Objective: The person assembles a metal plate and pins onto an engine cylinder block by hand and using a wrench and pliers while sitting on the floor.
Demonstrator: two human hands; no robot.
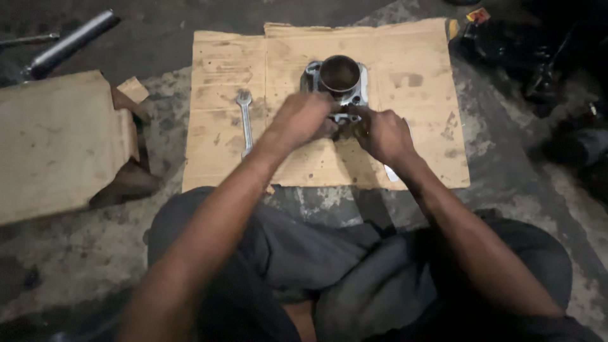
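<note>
**Both hands at the near edge of an engine cylinder on cardboard**

The person sits on a stained concrete floor [95, 253] with a flattened sheet of cardboard [418, 126] spread out ahead of the knees. A metal engine cylinder [339, 79] stands upright on it, its round bore open to the top. Both hands meet at the cylinder's near edge. The left hand [303, 120] is curled with its fingers drawn together over a small metal part [345, 118] that sits against the base of the cylinder; the right hand [382, 134] is closed in from the other side, fingertips on the same spot. Whether either hand truly pinches that part or only presses on it cannot be told, since the fingers hide it and the picture is blurred there.

A combination wrench [244, 120] lies flat on the cardboard just left of the left hand, untouched. A wooden board [57, 145] rests on the floor well to the left, and a dark tube [69, 43] lies beyond it.

As a judgement, the work looks to be in mid-course: the cylinder is set out and the hands are busy with its fittings, while the bore is empty and the wrench is not in use.
</note>
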